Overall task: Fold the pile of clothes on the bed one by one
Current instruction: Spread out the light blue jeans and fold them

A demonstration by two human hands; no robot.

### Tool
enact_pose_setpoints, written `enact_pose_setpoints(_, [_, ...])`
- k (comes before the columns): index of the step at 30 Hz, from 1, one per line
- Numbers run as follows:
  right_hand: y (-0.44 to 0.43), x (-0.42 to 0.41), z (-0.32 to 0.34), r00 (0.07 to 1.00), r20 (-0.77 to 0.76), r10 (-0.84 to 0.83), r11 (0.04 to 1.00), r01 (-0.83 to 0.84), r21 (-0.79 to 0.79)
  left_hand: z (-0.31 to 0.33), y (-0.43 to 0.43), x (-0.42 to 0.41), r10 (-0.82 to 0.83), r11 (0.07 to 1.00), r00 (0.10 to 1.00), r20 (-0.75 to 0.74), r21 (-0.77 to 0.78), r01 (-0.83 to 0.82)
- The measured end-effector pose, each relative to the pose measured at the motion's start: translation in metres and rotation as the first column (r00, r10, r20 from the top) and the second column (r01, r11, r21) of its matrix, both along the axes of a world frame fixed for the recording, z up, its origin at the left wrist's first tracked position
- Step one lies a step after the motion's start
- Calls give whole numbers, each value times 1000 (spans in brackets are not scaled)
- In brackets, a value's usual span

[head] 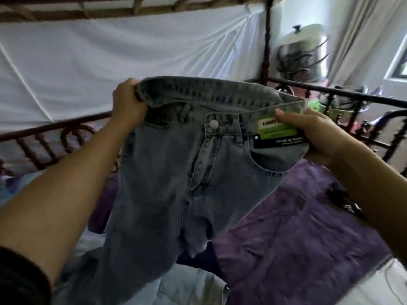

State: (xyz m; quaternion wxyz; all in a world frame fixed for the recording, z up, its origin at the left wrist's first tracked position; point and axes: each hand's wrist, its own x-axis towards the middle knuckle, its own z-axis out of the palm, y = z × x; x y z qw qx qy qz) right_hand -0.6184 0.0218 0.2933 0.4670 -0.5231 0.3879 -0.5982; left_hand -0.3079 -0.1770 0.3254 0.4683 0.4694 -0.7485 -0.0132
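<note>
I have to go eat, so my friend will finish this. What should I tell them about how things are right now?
Left hand: grips one end of the waistband of the jeans.
Right hand: fingers pinch the other end, thumb on the green tag.
The jeans are held up in the air, front facing you, legs hanging toward the purple bedspread.
Done: no folded clothes in view.
Left: fold these jeans, then the pale clothes lying below them. How many more wait, I cannot tell.

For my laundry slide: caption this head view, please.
Left hand and right hand hold light blue denim jeans up by the waistband over a purple bedspread, green paper tag attached.
</note>
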Motion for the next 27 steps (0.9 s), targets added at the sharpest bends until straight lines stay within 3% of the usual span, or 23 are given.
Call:
enact_pose_setpoints(4, [9, -72, -60, 956, -185, -229, 957, 256, 138, -59, -21, -78, -113, 973, 991, 66, 211, 97])
enact_pose_setpoints(12, [4, -229, -248, 731, -478, -487, 729, 642, 238, -187, -61, -272, -360, 815, 915, 182, 539, 213])
enact_pose_setpoints(18, [-40, -360, -379, 590, -677, -441, 508, 785, 354, -302, -102, -446, -389, 717, 896, 216, 681, 147])
enact_pose_setpoints(27, [-64, -511, -504, 531, -808, -256, 176, 848, 501, -446, -115, -639, -447, 501, 887, 113, 853, 144])
